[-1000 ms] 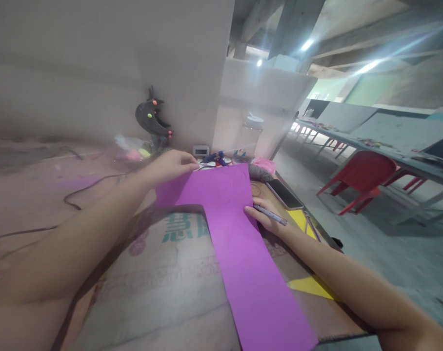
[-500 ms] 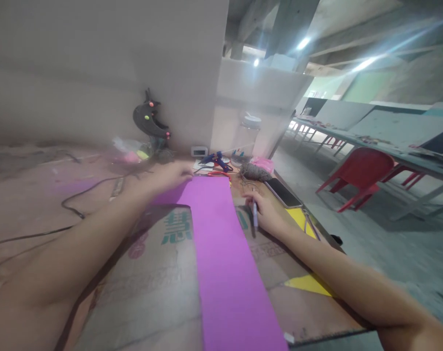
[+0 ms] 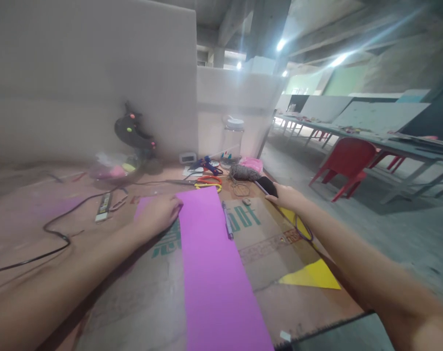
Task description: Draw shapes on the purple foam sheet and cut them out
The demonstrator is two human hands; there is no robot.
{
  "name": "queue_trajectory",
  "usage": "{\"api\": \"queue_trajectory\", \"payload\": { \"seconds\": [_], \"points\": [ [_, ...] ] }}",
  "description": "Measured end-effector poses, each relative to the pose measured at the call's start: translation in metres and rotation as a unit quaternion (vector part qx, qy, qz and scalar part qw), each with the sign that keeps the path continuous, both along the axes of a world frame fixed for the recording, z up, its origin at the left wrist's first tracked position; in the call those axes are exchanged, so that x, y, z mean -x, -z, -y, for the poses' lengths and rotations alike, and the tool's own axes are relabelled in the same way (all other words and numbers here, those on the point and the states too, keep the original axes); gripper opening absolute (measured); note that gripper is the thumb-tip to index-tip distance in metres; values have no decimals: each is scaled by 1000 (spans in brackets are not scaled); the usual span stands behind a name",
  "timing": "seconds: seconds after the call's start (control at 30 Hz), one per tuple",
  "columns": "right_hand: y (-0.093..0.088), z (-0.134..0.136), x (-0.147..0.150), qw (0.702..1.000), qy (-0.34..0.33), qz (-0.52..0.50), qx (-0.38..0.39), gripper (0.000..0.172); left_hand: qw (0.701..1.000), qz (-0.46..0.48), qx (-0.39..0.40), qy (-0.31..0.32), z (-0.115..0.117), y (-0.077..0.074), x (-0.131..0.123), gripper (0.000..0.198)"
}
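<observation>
A purple sheet [image 3: 210, 263] runs lengthwise over printed cardboard, with a flap extending left under my left hand [image 3: 161, 213]. That hand is closed, its curled fingers pressed on the sheet near its far end. My right hand [image 3: 289, 199] is at the right side of the table, closed around the near end of a dark phone [image 3: 267, 186]; its far fingers are hidden. Along the strip's right edge lies a pen [image 3: 228, 222], apart from both hands. Beyond the strip are scissors [image 3: 209, 180] with orange and yellow handles.
Grey yarn [image 3: 245, 173], a blue glue gun [image 3: 210, 165] and a clear jar [image 3: 232, 144] stand at the back. A black cable [image 3: 58, 234] and a box cutter [image 3: 103, 207] lie left. A yellow piece [image 3: 314, 276] lies right. Beyond stands a red chair [image 3: 349, 161].
My right hand has put down the pen beside the purple strip and moved right to the phone. My left hand has shifted nearer along the sheet. The view has turned slightly right.
</observation>
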State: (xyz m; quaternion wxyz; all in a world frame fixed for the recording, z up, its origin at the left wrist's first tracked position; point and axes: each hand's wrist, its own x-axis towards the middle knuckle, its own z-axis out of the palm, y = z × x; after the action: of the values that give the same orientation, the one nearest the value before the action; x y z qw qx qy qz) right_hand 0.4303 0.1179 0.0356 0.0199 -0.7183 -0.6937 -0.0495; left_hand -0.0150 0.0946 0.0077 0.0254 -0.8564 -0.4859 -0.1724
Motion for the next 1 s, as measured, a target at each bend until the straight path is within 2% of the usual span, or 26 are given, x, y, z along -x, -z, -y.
{"api": "queue_trajectory", "payload": {
  "seconds": [0.07,0.13,0.3,0.43,0.6,0.77,0.9,1.0],
  "points": [
    [10,-7,-4,1000,22,-5,8,63,1000,-4,-8,3,8,13,3,37],
    [18,-13,-3,999,40,-8,3,68,1000,-5,-15,7,11,21,6,39],
    [19,-19,-3,997,73,-20,-9,76,999,-1,-27,24,6,24,12,39],
    [14,-4,-10,997,72,-13,-5,81,999,2,-27,32,4,26,14,40],
    [5,32,-12,1000,24,-14,13,81,999,1,-17,33,5,24,14,40],
    [5,66,12,997,-67,-42,3,68,999,1,-8,36,6,19,12,42],
    [12,81,35,992,-92,-83,-15,70,999,-2,-9,33,5,20,15,47],
    [10,86,41,989,-105,-102,-25,74,999,-18,-11,25,3,22,18,49]
  ]
}}
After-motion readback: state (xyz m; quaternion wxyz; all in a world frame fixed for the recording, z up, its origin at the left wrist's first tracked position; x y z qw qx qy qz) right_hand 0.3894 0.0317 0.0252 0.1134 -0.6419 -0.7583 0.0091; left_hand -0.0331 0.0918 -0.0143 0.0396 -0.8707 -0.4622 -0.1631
